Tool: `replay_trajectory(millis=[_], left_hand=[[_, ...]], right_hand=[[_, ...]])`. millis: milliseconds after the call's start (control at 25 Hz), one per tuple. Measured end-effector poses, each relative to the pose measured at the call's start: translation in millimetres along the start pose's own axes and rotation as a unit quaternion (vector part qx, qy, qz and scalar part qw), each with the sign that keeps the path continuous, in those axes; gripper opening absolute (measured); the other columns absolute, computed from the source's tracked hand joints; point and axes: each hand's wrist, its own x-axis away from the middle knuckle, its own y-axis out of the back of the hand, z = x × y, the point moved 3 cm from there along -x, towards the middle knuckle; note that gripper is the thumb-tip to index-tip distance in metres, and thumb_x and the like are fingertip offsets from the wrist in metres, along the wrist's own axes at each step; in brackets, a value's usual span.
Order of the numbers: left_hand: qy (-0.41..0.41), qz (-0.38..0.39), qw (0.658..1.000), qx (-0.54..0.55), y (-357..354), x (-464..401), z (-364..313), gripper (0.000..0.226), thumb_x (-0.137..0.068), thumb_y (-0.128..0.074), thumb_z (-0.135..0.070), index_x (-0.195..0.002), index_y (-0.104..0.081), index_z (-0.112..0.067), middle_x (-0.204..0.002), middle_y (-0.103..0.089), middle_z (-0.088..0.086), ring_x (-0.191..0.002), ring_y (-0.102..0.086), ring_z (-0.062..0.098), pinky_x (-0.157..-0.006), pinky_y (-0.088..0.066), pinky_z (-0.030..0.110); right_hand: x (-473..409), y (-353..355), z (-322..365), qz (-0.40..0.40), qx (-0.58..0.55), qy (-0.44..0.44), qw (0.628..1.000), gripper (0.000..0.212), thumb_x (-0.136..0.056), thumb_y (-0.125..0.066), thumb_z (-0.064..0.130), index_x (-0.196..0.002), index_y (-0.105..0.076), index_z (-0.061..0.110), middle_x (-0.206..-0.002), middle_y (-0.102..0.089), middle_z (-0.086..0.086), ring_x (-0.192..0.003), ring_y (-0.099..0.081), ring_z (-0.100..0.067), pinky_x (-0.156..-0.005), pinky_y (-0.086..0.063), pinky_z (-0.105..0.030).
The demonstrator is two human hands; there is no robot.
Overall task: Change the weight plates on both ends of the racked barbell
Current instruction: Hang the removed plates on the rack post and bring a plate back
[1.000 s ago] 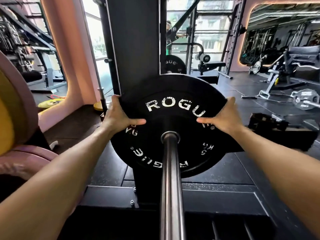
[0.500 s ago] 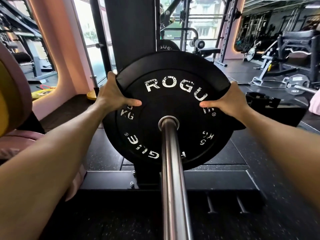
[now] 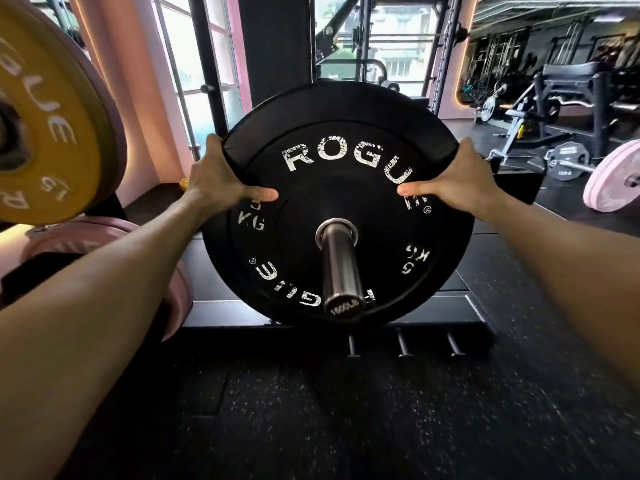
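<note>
left hand (image 3: 214, 183) grips black ROGUE 5 kg plate (image 3: 337, 202) at left rim | right hand (image 3: 460, 185) grips right rim | fingers curled behind, thumbs on face | plate on barbell sleeve (image 3: 341, 268)

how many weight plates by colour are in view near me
black: 1, the black plate on the bar
yellow: 2, the big yellow plate at left and a small yellow plate on the floor
pink: 2, one pink plate at lower left, one pink plate at right
total: 5, leaving out small far plates too blurred to sort
</note>
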Motion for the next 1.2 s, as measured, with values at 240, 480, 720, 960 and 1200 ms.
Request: replay_trajectory(millis=[240,480,720,960,1200], left_hand=[[-0.004,0.014,1.0,0.019,40,78,-12,0.101,-0.042,-0.099,-0.046,-0.114,-0.034,-0.02,-0.123,-0.057,0.0,-0.121,-0.053,0.029,-0.103,-0.045,0.048],[-0.004,0.035,0.999,0.013,67,125,-27,0.1,-0.048,-0.099,-0.042,-0.12,-0.034,-0.016,-0.121,-0.058,0.004,-0.115,-0.053,0.03,-0.101,-0.046,0.046],[-0.01,0.052,0.999,0.0,87,145,-42,0.095,-0.051,-0.098,-0.04,-0.116,-0.033,-0.019,-0.116,-0.058,0.003,-0.11,-0.055,0.029,-0.099,-0.048,0.047],[-0.02,0.043,0.999,0.012,134,142,-80,0.089,-0.053,-0.098,-0.035,-0.114,-0.035,-0.017,-0.106,-0.059,0.0,-0.102,-0.054,0.024,-0.09,-0.046,0.037],[-0.098,0.066,0.991,0.057,195,77,-171,0.072,-0.04,-0.099,-0.032,-0.094,-0.06,-0.006,-0.07,-0.07,-0.009,-0.07,-0.07,0.016,-0.056,-0.052,0.022]], right_hand=[[79,40,18,0.022,-0.007,-0.007,1.0,0.088,-0.047,-0.095,0.049,-0.11,-0.042,0.018,-0.114,-0.054,0.005,-0.119,-0.052,-0.021,-0.092,-0.04,-0.029],[124,67,29,0.037,0.029,-0.009,0.999,0.096,-0.042,-0.095,0.055,-0.113,-0.044,0.016,-0.123,-0.054,-0.001,-0.122,-0.049,-0.024,-0.096,-0.042,-0.035],[144,84,38,0.053,0.047,-0.01,0.997,0.12,-0.023,-0.089,0.073,-0.125,-0.05,0.02,-0.125,-0.059,0.002,-0.121,-0.053,-0.022,-0.101,-0.046,-0.042],[137,121,79,0.043,0.04,0.05,0.997,0.113,-0.02,-0.087,0.077,-0.119,-0.06,0.029,-0.112,-0.068,0.009,-0.108,-0.062,-0.016,-0.096,-0.05,-0.036],[65,187,149,0.053,0.042,0.129,0.989,0.1,-0.027,-0.082,0.081,-0.111,-0.064,0.03,-0.103,-0.068,0.008,-0.097,-0.062,-0.015,-0.077,-0.046,-0.028]])
